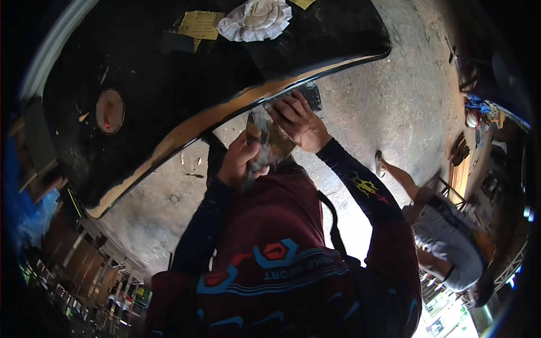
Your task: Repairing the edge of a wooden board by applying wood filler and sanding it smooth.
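Note:
My left hand [239, 160] is closed around a mottled brown and grey flat piece [270, 138], worn and partly blurred, held upright in front of my body. My right hand [298, 121] reaches over its upper end with curled fingers. A dark flat sheet [311, 96] sticks out beyond those fingertips, by the panel's edge, and they seem to grip it. Just past both hands lies a big black glossy panel [152, 73] with rounded corners. Along its near side runs a bare tan strip [220, 107].
On the panel are a crumpled white cloth [256, 21], yellow printed paper pieces [202, 25] and a round reddish-brown disc [110, 111]. Small chips lie on the concrete floor [360, 101]. Another person [451, 242] is at the right. Blue plastic [36, 214] hangs at the left.

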`<control>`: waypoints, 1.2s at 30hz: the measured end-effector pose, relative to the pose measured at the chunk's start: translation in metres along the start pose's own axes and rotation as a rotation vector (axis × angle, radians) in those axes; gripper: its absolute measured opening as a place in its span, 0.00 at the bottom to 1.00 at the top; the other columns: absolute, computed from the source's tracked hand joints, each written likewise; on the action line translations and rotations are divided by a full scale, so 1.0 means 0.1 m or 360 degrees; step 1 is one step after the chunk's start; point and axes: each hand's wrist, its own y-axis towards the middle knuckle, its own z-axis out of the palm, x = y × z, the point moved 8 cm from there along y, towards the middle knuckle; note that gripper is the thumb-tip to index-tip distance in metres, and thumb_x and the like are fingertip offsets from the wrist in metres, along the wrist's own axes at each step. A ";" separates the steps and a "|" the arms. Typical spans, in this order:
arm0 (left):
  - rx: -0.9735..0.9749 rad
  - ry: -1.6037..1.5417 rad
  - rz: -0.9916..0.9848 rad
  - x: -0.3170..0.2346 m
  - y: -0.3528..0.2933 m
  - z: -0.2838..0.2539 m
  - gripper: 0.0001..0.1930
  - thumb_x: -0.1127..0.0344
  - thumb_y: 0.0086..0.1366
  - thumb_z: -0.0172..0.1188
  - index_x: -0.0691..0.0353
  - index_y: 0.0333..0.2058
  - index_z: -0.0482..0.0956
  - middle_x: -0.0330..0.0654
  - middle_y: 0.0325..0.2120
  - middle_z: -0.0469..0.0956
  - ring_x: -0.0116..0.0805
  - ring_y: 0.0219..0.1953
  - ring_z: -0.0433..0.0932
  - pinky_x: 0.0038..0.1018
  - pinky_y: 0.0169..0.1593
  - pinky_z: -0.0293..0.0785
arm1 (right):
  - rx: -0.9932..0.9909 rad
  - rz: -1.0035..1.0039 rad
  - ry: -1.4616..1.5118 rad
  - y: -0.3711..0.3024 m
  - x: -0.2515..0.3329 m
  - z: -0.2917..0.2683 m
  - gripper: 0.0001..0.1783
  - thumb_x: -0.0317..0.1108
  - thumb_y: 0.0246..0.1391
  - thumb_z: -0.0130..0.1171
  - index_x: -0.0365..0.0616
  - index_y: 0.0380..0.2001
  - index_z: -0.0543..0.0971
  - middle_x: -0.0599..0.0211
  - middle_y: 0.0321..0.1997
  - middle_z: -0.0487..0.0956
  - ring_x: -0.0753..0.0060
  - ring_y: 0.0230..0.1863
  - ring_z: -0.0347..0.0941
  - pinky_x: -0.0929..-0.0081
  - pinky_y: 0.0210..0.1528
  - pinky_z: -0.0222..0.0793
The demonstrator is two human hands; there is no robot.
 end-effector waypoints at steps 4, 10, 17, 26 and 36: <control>-0.0194 -0.0184 0.0360 0.26 0.27 0.02 0.19 0.59 0.76 0.58 0.57 0.59 0.67 0.47 0.35 0.83 0.35 0.22 0.82 0.24 0.19 0.74 | 0.0042 -0.0195 0.0055 -0.02 -0.05 0.12 0.35 0.38 0.50 0.60 0.46 0.64 0.75 0.57 0.66 0.70 0.53 0.67 0.67 0.45 0.78 0.56; -0.0270 -0.0174 0.0427 0.44 0.37 0.01 0.17 0.60 0.76 0.59 0.58 0.57 0.69 0.48 0.34 0.83 0.33 0.22 0.82 0.23 0.20 0.74 | 0.0003 -0.0146 0.0021 -0.09 -0.18 0.24 0.34 0.40 0.53 0.57 0.47 0.65 0.75 0.57 0.64 0.71 0.52 0.67 0.66 0.47 0.76 0.58; -0.0276 -0.0166 0.0479 0.42 0.43 -0.04 0.18 0.60 0.76 0.60 0.59 0.58 0.70 0.47 0.36 0.84 0.33 0.24 0.83 0.23 0.21 0.76 | 0.0003 -0.0077 0.0053 -0.07 -0.24 0.28 0.35 0.41 0.53 0.57 0.46 0.66 0.74 0.55 0.65 0.71 0.52 0.67 0.66 0.47 0.75 0.58; -0.0324 -0.0181 0.0418 0.42 0.42 -0.11 0.19 0.61 0.74 0.62 0.59 0.58 0.71 0.45 0.37 0.84 0.33 0.25 0.84 0.25 0.22 0.79 | 0.0040 -0.0051 0.0147 -0.08 -0.24 0.33 0.36 0.41 0.54 0.57 0.47 0.67 0.73 0.55 0.66 0.71 0.52 0.67 0.66 0.47 0.76 0.56; -0.0321 -0.0221 0.0418 0.42 0.40 -0.15 0.18 0.61 0.74 0.62 0.60 0.58 0.72 0.45 0.39 0.84 0.32 0.26 0.84 0.25 0.22 0.80 | 0.0058 -0.0046 0.0023 -0.04 -0.21 0.32 0.35 0.43 0.52 0.58 0.48 0.66 0.75 0.58 0.64 0.73 0.54 0.65 0.68 0.50 0.73 0.59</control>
